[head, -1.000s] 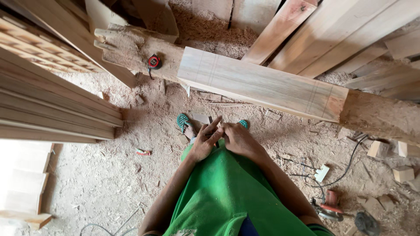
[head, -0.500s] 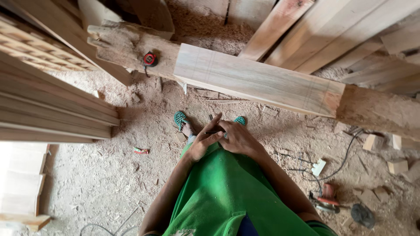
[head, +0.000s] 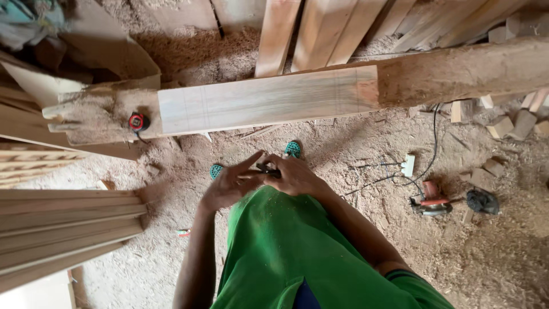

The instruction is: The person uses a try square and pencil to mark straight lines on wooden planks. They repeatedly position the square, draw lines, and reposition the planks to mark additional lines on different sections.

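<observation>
My left hand [head: 229,184] and my right hand [head: 296,175] meet in front of my green shirt [head: 286,252]. The right hand's fingers curl around a small dark object [head: 267,169]. The left hand's fingers are stretched out and apart, with fingertips touching that object. Just beyond the hands, a pale planed plank [head: 266,100] with pencil lines lies across a rough log [head: 457,71]. A red tape measure [head: 137,121] sits on the log's sawdust-covered left end. My feet in green sandals [head: 293,149] stand on the sawdust floor below the plank.
Stacked boards [head: 63,229] lie at the left, and more planks [head: 343,28] lean at the back. On the floor to the right are a white power strip [head: 408,165] with cables, a red power tool [head: 430,201], a dark tool [head: 481,200] and wood offcuts [head: 514,123].
The view has shifted, so the plank and log now sit more to the left and closer. My hands have stayed together at my front, and the small dark object now shows between them.
</observation>
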